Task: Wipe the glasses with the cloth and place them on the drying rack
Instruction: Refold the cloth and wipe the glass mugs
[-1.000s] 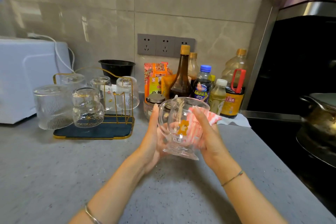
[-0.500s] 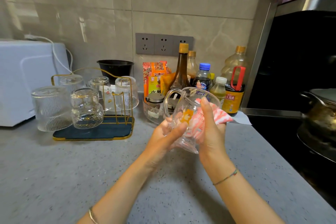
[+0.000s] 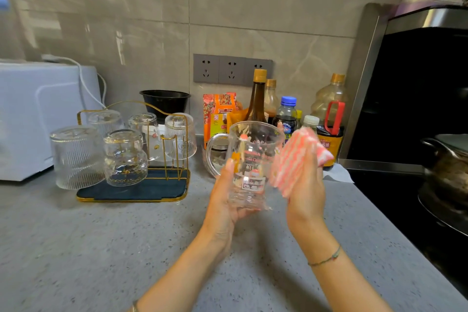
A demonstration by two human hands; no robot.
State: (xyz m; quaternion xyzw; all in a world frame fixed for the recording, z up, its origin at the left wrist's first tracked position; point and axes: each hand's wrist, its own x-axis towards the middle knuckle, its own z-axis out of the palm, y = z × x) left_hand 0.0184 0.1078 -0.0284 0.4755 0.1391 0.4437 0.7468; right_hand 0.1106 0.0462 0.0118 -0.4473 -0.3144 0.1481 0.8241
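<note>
The left hand (image 3: pixel 224 201) is gripping a clear glass mug (image 3: pixel 253 157) upright, fingers curled round its base, above the middle of the counter (image 3: pixel 101 248). The right hand (image 3: pixel 305 195) is holding a pink striped cloth (image 3: pixel 295 159) over its fingers, just beside the mug's right wall; the blur hides whether they are touching. Upturned glasses (image 3: pixel 125 157) are standing on the drying rack (image 3: pixel 141 191) toward the counter's back left.

Mug (image 3: pixel 253 159): clear glass, smooth, glossy, printed marks.
Cloth (image 3: pixel 295 159): soft woven fabric, matt, striped.
Surface (image 3: pixel 101 248): grey speckled stone look, matt.
Rack (image 3: pixel 157 189): thin shiny gold metal wire, dark matt base.
Ribbed glass (image 3: pixel 76 157): clear, fluted.
Wall tiles (image 3: pixel 278 2): glossy.
</note>
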